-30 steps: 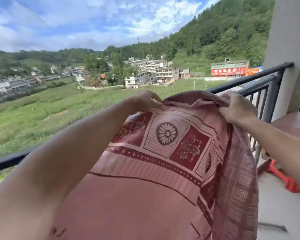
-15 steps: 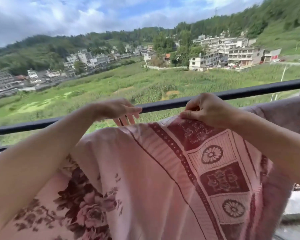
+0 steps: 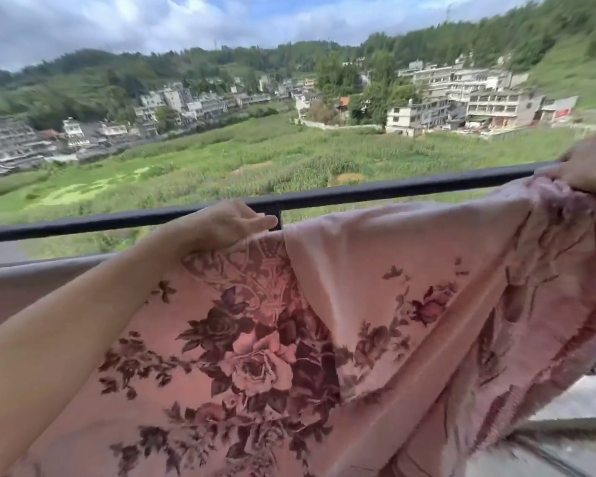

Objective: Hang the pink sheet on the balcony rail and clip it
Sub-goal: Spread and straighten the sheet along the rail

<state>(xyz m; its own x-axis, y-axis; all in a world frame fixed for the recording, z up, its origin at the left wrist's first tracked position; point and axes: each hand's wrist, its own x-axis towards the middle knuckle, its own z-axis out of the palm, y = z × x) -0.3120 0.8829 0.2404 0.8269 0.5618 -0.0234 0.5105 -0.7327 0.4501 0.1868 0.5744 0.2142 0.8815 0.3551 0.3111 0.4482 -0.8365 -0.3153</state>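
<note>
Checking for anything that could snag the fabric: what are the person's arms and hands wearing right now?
Nothing that shows. The left hand and its forearm are bare up to the frame edge: no sleeve, glove, watch, bracelet or ring in view. The right hand is cut off by the frame edge and blurred; its visible part is bare too.

your left hand (image 3: pixel 226 224) sits at centre, just in front of the balcony rail (image 3: pixel 375 192), resting on the top edge of the sheet (image 3: pixel 358 304). your right hand (image 3: pixel 590 166) is far right, up at the rail, gripping a bunched part of the sheet. the sheet spans between your two hands and hangs down on the near side of the rail, filling the lower frame; a fold overlaps its middle. the rail runs left to right behind it. beyond the rail lie fields (image 3: pixel 221 166), then buildings (image 3: pixel 461 105), with hills (image 3: pixel 117 77) behind. floor (image 3: pixel 565 425) shows lower right.
</note>
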